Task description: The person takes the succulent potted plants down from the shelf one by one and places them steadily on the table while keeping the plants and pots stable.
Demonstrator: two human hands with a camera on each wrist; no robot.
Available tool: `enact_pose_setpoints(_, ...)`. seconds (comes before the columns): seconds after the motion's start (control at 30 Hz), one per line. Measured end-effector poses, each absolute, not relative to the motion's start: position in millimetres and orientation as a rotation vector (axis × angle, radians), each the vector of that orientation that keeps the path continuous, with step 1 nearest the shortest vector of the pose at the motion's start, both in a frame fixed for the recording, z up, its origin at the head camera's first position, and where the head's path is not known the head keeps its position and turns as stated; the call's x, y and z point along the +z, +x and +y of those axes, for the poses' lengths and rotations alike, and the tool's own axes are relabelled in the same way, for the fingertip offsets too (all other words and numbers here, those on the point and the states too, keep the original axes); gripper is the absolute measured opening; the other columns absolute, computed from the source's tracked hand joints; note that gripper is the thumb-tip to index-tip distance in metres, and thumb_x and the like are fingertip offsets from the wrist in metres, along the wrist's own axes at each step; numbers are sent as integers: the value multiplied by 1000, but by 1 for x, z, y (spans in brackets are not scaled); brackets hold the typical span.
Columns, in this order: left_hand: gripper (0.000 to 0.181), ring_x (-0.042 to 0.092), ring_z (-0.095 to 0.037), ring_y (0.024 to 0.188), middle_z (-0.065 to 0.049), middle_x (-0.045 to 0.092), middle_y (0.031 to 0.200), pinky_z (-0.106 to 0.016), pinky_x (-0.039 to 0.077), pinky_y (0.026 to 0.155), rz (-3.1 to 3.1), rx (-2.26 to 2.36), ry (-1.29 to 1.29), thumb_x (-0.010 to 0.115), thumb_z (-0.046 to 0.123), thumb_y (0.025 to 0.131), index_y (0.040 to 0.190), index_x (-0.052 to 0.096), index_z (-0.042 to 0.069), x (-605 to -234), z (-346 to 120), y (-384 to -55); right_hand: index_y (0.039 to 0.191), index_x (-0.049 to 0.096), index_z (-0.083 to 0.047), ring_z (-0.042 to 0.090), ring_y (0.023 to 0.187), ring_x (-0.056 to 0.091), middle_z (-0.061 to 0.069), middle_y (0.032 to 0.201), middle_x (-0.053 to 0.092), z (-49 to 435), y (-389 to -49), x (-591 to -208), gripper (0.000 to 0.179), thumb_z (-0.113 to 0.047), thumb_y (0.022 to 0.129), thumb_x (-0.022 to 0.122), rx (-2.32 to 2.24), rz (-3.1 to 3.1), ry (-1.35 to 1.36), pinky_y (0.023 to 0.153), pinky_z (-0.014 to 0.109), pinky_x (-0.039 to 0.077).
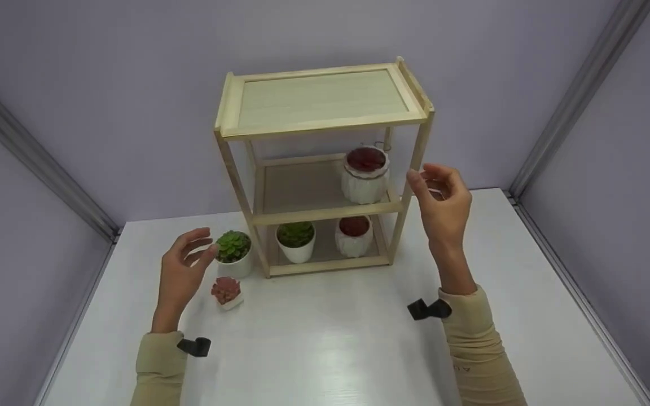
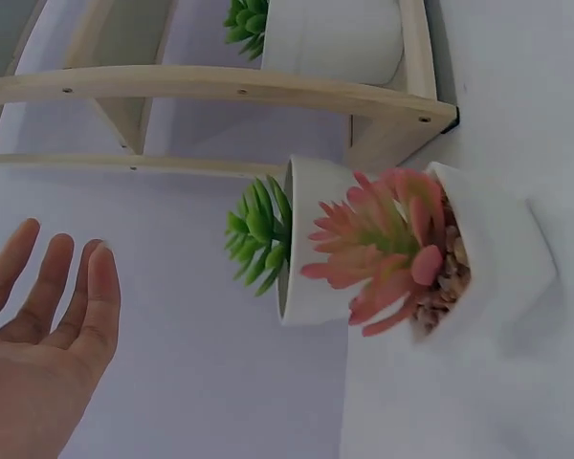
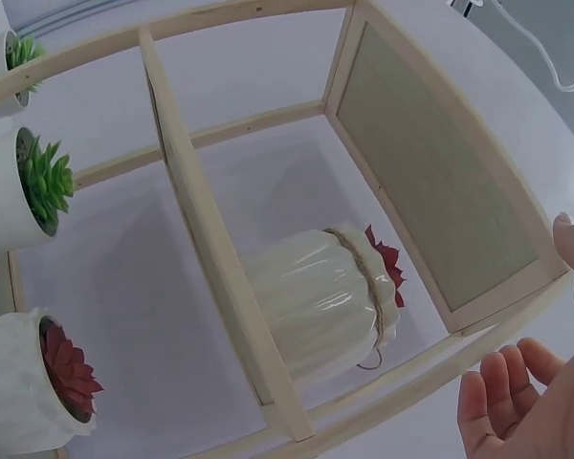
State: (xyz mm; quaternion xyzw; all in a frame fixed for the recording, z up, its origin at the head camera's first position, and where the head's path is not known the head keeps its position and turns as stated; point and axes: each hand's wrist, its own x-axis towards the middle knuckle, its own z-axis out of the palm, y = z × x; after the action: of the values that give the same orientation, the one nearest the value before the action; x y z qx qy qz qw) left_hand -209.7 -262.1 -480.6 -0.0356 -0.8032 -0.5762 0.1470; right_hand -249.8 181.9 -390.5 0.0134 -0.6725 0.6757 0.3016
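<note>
A wooden three-tier shelf stands against the back wall. My left hand hovers left of a green succulent in a white pot, fingers loosely bent and holding nothing. The left wrist view shows that hand apart from both nearby plants. A small pink succulent sits in a white pot in front of the green one. My right hand is raised beside the shelf's right front post, its fingers relaxed around nothing. On the middle tier stands a ribbed white pot with a red succulent and twine round its neck.
The bottom tier bears a second green succulent in a white pot and a smaller ribbed white pot with a red succulent. All this stands on a white table. Grey-lilac panels with metal edges enclose the sides.
</note>
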Motion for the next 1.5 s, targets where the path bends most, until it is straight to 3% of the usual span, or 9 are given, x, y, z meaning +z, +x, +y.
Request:
enact_pose_setpoints(0.27, 47, 61, -16, 129, -5, 62, 139, -15, 50, 106, -2273, -1659, -183, 73, 19, 101, 144, 58, 6, -461, -244, -227, 119, 68, 2, 17, 104, 65, 8, 113, 67, 169, -242, -385, 40, -18, 89, 85, 1733, -1762, 88, 93, 26, 55)
enact_pose_setpoints(0.53, 45, 62, -17, 126, -5, 63, 135, -17, 52, 105, -2213, -1673, -177, 74, 21, 100, 140, 60, 7, -456, -228, -236, 127, 66, 3, 20, 119, 65, 17, 126, 68, 150, -237, -383, 52, -17, 86, 89, 1645, -1775, 70, 106, 37, 55)
enact_pose_setpoints(0.7, 47, 62, -20, 127, -7, 63, 137, -16, 53, 104, -2185, -1670, -209, 74, 20, 100, 142, 60, 8, -455, -219, -242, 134, 63, 3, 24, 128, 62, 19, 133, 66, 134, -234, -383, 61, -19, 84, 91, 1573, -1739, 37, 110, 40, 54)
enact_pose_setpoints(0.93, 45, 60, -12, 125, -13, 64, 134, -13, 49, 105, -2144, -1687, -209, 70, 19, 103, 145, 58, 5, -451, -211, -250, 137, 60, 5, 28, 127, 60, 20, 136, 63, 113, -233, -381, 72, -21, 80, 94, 1446, -1669, 12, 111, 40, 52)
enact_pose_setpoints(1.3, 42, 60, -6, 124, -4, 65, 134, -29, 51, 111, -2112, -1721, -106, 64, 29, 106, 143, 62, 9, -443, -198, -259, 141, 56, 6, 34, 138, 53, 24, 141, 58, 81, -239, -388, 82, -25, 77, 97, 1390, -1638, -52, 120, 45, 44)
enact_pose_setpoints(1.5, 40, 67, -8, 114, -6, 67, 130, -25, 56, 104, -2036, -1809, -47, 59, 30, 108, 142, 64, 10, -440, -192, -261, 147, 52, 4, 33, 147, 49, 22, 150, 54, 71, -243, -396, 87, -27, 79, 95, 1443, -1678, -92, 123, 47, 42)
